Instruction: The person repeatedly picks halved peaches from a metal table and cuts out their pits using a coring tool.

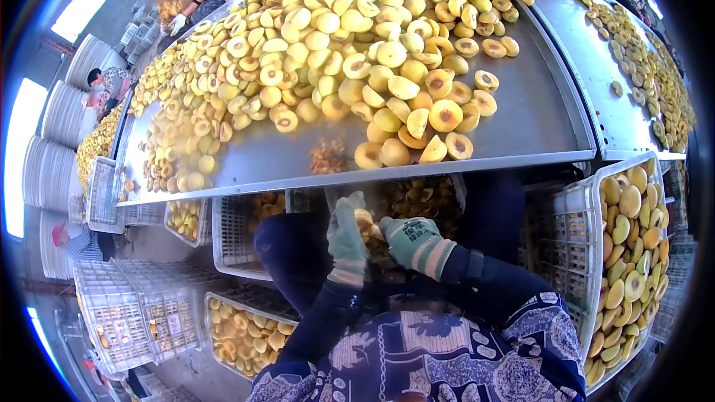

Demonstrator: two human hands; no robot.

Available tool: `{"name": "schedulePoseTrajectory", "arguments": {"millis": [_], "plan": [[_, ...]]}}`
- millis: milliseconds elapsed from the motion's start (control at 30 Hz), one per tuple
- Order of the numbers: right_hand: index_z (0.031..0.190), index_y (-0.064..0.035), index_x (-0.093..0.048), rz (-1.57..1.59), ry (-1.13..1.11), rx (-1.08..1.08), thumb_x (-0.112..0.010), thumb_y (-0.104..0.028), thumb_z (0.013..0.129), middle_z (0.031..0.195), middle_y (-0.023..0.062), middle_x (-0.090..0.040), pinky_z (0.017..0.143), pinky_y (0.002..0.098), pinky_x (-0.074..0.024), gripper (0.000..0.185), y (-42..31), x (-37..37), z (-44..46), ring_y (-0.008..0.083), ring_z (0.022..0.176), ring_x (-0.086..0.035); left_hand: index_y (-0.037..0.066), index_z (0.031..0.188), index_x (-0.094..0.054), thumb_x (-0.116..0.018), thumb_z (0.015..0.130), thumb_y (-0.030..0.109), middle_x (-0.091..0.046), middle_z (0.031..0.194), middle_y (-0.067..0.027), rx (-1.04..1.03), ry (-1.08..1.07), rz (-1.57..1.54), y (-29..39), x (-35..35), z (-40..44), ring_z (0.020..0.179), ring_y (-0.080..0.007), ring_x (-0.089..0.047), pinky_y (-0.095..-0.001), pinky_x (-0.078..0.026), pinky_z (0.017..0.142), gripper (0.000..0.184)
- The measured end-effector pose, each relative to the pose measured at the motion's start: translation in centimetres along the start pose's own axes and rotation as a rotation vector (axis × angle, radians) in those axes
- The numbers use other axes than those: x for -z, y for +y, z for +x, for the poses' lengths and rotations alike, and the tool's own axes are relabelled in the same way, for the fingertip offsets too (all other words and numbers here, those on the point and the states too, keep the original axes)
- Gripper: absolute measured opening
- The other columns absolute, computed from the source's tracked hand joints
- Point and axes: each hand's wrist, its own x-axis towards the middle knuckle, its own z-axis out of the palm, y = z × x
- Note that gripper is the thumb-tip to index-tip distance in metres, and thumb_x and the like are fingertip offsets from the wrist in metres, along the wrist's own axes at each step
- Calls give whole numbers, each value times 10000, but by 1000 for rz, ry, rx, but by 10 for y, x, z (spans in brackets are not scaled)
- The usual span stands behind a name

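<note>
Both of my hands wear pale green gloves with striped cuffs and meet over my lap, below the table's front edge. My left hand (348,237) is closed around a cut fruit half (365,225), its cut face partly showing. Close beside it, my right hand (413,242) has its fingers pressed together at the fruit; whatever they grip is too small to make out. A large heap of halved yellow fruit (320,37) covers much of the metal table (521,130). A small pile of brown pits (328,156) lies near the table's front edge.
At the right stands a white crate (596,253) full of fruit halves. Another filled crate (246,331) is at the lower left, beside stacked white crates (138,313). Dark fruit pieces lie below the table in front of my hands. A co-worker (182,0) sits at the upper left.
</note>
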Motion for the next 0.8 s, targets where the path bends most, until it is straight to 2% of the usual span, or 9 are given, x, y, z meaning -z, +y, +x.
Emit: {"name": "schedulePoseTrajectory", "arguments": {"millis": [167,267,333,367,467,500,600,633,800], "plan": [[1072,-74,-605,-69,60,39,-658,-265,823,940,137,-693,768,404,-521,319,9,-3,7,288,898,-683,5,1037,-637,-529,943,340,-655,966,-85,1,18,40,6,3,2,747,-176,-626,-277,-529,663,364],[1036,-74,-612,14,153,156,-671,-287,804,947,150,-689,779,401,-513,321,0,3,-4,300,889,-678,8,1074,-619,-518,952,364,-650,987,-95,-2,-57,12,13,11,8,799,-209,-633,-299,-534,707,389],[1041,-70,-606,121,77,98,-661,-285,810,949,166,-683,794,405,-505,320,-2,4,2,315,889,-669,8,1099,-608,-509,958,384,-645,1003,-101,-28,-130,-38,26,9,11,840,-228,-634,-316,-537,738,414],[1043,-68,-604,170,51,76,-656,-284,814,950,174,-680,802,407,-501,320,-4,7,8,322,889,-665,0,1159,-578,-494,968,404,-635,1059,-113,-8,-146,-24,31,10,14,898,-250,-633,-343,-538,786,454],[1085,-67,-594,427,183,147,-625,-286,837,950,189,-673,750,403,-520,332,4,-10,14,329,794,-670,-2,1210,-559,-477,976,410,-625,1104,-114,-10,-234,-26,25,19,19,939,-256,-627,-351,-536,811,481],[1117,-72,-592,462,259,216,-611,-313,857,941,193,-671,652,384,-539,354,13,-29,28,294,683,-675,-2,1240,-549,-469,979,416,-625,1119,-121,-19,-254,-44,23,17,15,951,-265,-627,-364,-530,838,499],[1154,-83,-577,496,83,68,-604,-336,863,903,176,-674,570,359,-536,387,1,-15,11,261,601,-663,-4,1232,-561,-467,977,423,-633,1104,-123,15,-258,-100,29,3,2,943,-262,-628,-373,-525,845,506],[1181,-96,-555,453,183,108,-600,-356,865,842,161,-674,558,356,-531,412,3,-21,12,255,583,-657,-3,1229,-562,-482,971,419,-638,1097,-130,55,-283,-117,27,4,5,940,-260,-629,-378,-521,855,502],[1215,-119,-536,500,137,112,-575,-341,889,817,155,-673,548,351,-523,396,9,-29,13,253,570,-651,0,1227,-564,-505,961,414,-635,1091,-144,36,-284,-17,28,-1,4,923,-248,-631,-359,-533,823,495]]}}
